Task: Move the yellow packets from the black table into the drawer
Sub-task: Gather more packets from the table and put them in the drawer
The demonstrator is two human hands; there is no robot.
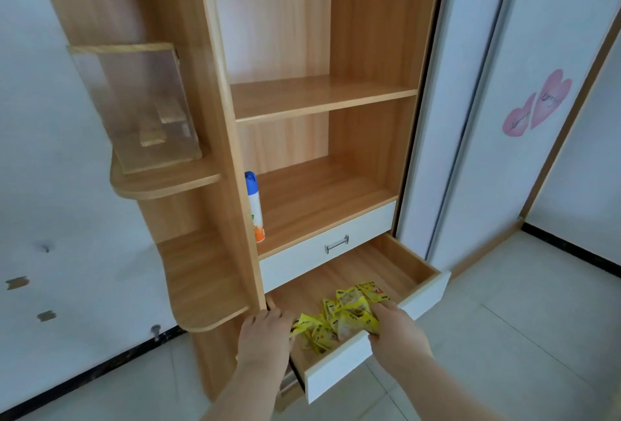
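**Yellow packets (344,314) held in the open drawer (424,262)**

The packets are held as one bunch inside the pulled-out lower drawer, near its white front. Their right end is gripped by the right hand (394,331), and their left end by the curled left hand (264,331).

The crinkled yellow plastic packets (342,316) sit in a loose, tangled bunch at 6 o'clock in my view, gripped between my left hand (265,330) and my right hand (396,330). They are low inside the pulled-out wood-grain drawer (379,266), just behind its white front panel. A few packets fan out toward 1 o'clock over its floor.
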